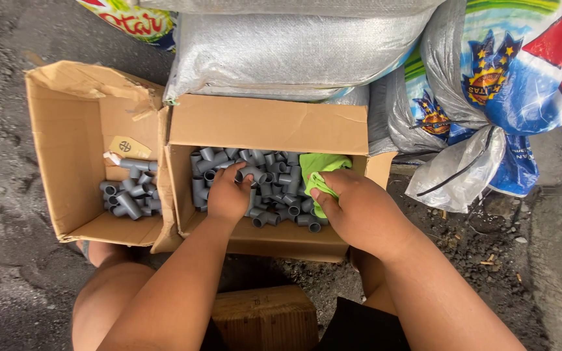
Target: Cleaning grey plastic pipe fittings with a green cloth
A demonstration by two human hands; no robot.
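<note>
Grey plastic pipe fittings [274, 188], elbow and tee shapes, fill the middle cardboard box [268, 123] at frame centre. Left hand [227, 195] is down in that pile, fingers curled around one grey fitting [250, 174] near the top of the heap, knuckles up, grip mostly closed. Right hand [359, 208] sits at the box's right side, fingers folded shut over a bright green cloth [320, 170]; the cloth bunches up against the box's right wall and drapes onto the fittings. Whether the right hand also has a fitting under the cloth, can't tell. Second cardboard box [66, 149] at left of frame, flaps open and torn, touching the middle box; it holds a smaller batch of the same grey fittings [131, 195] in its lower right corner, plus a small tan tag [128, 147] above them. Woven plastic sacks [281, 45], silver-grey, stacked behind the boxes along the top of frame; printed blue, red and green sacks [508, 78] at upper right, one with a loose clear-grey tail hanging down. Ground is dark, gritty, rough concrete [8, 273]. Bare knees at the bottom of frame, and a wooden block [265, 318] between them, bottom centre.
</note>
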